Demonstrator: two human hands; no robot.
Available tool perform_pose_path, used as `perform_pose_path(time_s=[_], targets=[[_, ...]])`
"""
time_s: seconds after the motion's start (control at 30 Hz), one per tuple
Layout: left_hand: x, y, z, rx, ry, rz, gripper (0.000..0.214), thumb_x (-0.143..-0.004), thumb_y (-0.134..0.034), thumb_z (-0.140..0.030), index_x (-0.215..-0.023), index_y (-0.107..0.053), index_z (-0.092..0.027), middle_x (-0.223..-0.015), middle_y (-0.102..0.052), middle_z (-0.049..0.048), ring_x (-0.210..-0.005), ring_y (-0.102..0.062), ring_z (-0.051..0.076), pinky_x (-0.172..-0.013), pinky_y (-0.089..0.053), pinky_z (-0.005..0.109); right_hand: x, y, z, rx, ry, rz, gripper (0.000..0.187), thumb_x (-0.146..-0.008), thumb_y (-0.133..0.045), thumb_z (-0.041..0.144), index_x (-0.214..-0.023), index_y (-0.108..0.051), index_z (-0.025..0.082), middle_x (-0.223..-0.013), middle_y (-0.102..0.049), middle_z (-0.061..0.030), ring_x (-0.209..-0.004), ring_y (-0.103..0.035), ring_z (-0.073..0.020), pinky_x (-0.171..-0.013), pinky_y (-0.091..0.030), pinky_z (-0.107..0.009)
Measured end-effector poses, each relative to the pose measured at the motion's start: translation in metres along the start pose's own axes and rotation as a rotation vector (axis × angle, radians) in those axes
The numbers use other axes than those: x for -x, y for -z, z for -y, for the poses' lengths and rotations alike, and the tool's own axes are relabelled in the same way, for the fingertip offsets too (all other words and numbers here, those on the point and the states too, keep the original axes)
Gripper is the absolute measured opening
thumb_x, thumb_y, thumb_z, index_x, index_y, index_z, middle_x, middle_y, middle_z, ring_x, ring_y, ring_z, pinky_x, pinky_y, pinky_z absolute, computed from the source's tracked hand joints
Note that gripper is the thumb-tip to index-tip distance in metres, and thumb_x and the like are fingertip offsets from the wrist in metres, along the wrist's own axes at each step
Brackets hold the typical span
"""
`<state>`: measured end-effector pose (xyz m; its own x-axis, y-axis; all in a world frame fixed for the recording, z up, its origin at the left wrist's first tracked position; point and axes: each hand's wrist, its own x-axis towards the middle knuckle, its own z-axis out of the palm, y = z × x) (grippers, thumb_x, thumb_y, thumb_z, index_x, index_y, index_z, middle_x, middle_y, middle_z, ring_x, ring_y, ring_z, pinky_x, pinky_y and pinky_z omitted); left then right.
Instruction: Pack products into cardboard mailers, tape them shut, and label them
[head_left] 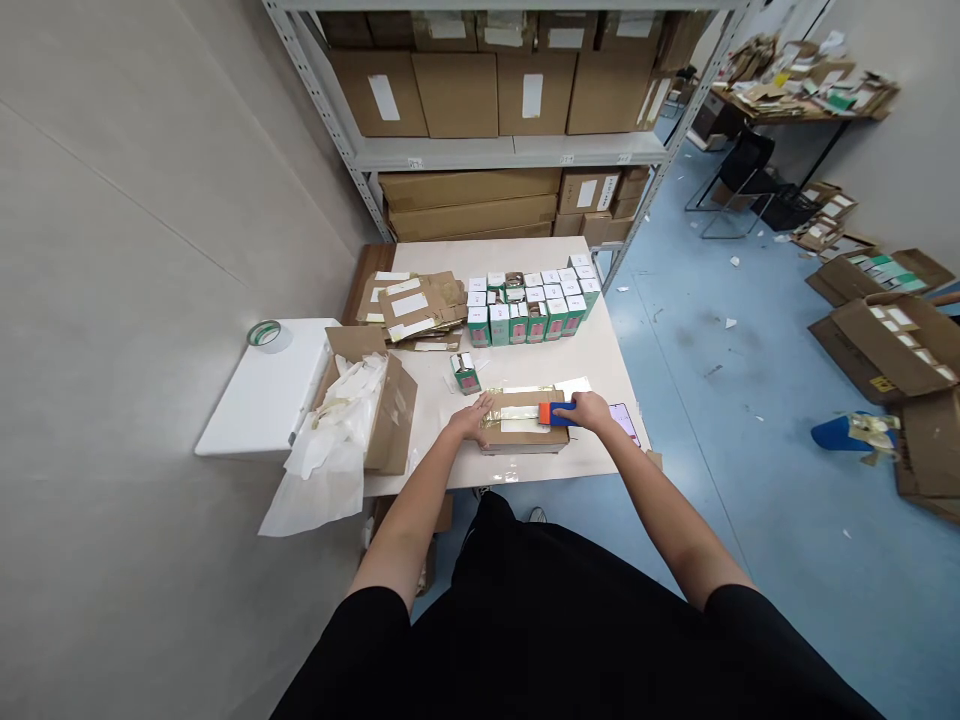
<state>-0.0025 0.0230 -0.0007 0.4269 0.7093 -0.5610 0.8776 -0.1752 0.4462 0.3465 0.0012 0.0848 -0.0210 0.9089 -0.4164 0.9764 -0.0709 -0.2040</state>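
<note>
A roll of tape [280, 338] lies at the far left on a white cabinet [255, 405]; next to it stands a carton [395, 420] with white paper [337, 412] spilling over its side. A small green-and-white box [466, 378] stands on the table [604, 365], just beyond the left hand [474, 418]. That hand is spread wide, pressing the left end of a taped box [523, 438] that lies near the table's front edge. The right hand [590, 410] is closed around a blue tool [561, 413], its orange end resting on the box top. Good practice here would be firm, even pressure along the tape, the box braced, and the left fingers clear of the tool's line. A phone [624, 424] lies partly behind the right forearm.
</note>
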Motion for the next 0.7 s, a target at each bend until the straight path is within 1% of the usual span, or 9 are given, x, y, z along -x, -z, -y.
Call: perform_pose_path(time_s=[0.13,0.23,0.37,0.53,0.6,0.7], targets=[[-0.002,0.000,-0.002,-0.021,0.026,0.024,0.157,-0.037,-0.099,-0.057,-0.167,-0.014,-0.032,-0.176,0.002,0.0127,-0.153,-0.034,0.040,-0.115,-0.041,0.039,-0.002,-0.001,-0.012,-0.039,-0.019,0.010,0.059,-0.082,-0.066,0.075,-0.100,-0.073,0.019,-0.103,-0.076,-0.0117,-0.094,-0.069,-0.0245,-0.066,-0.042,-0.026],[-0.003,0.001,-0.003,-0.036,0.035,0.031,0.156,-0.038,-0.099,-0.053,-0.167,-0.014,-0.032,-0.175,0.004,0.0127,-0.153,-0.034,0.039,-0.115,-0.041,0.039,0.000,0.002,-0.027,-0.031,-0.030,0.008,0.057,-0.081,-0.068,0.073,-0.097,-0.073,0.019,-0.102,-0.076,-0.0119,-0.093,-0.069,-0.0248,-0.065,-0.041,-0.026],[-0.003,0.001,-0.004,-0.024,0.030,0.018,0.151,-0.040,-0.099,-0.047,-0.166,-0.017,-0.033,-0.175,0.004,0.0112,-0.151,-0.036,0.040,-0.113,-0.043,0.039,0.004,0.008,-0.059,-0.004,-0.062,0.007,0.053,-0.083,-0.068,0.071,-0.097,-0.074,0.020,-0.104,-0.076,-0.0110,-0.095,-0.069,-0.0253,-0.065,-0.040,-0.027],[-0.004,-0.001,-0.004,0.016,0.035,-0.010,0.150,-0.038,-0.099,-0.039,-0.166,-0.021,-0.033,-0.175,0.003,0.0125,-0.151,-0.037,0.040,-0.112,-0.044,0.038,0.008,0.016,-0.105,0.045,-0.133,-0.011,0.054,-0.081,-0.070,0.072,-0.097,-0.075,0.020,-0.103,-0.076,-0.0124,-0.098,-0.069,-0.0272,-0.067,-0.041,-0.028],[-0.004,-0.001,-0.005,0.018,0.038,-0.011,0.150,-0.038,-0.099,-0.039,-0.166,-0.021,-0.033,-0.175,0.003,0.0116,-0.150,-0.039,0.040,-0.111,-0.044,0.037,0.009,0.018,-0.117,0.055,-0.162,-0.009,0.054,-0.081,-0.070,0.071,-0.096,-0.075,0.019,-0.102,-0.076,-0.0131,-0.097,-0.069,-0.0277,-0.067,-0.042,-0.028],[-0.004,-0.001,-0.008,-0.009,0.051,-0.005,0.150,-0.038,-0.099,-0.042,-0.166,-0.021,-0.032,-0.175,0.006,0.0111,-0.149,-0.041,0.040,-0.111,-0.044,0.038,0.007,0.016,-0.125,0.049,-0.182,-0.011,0.055,-0.081,-0.070,0.070,-0.098,-0.075,0.019,-0.104,-0.075,-0.0140,-0.096,-0.069,-0.0277,-0.067,-0.042,-0.029]])
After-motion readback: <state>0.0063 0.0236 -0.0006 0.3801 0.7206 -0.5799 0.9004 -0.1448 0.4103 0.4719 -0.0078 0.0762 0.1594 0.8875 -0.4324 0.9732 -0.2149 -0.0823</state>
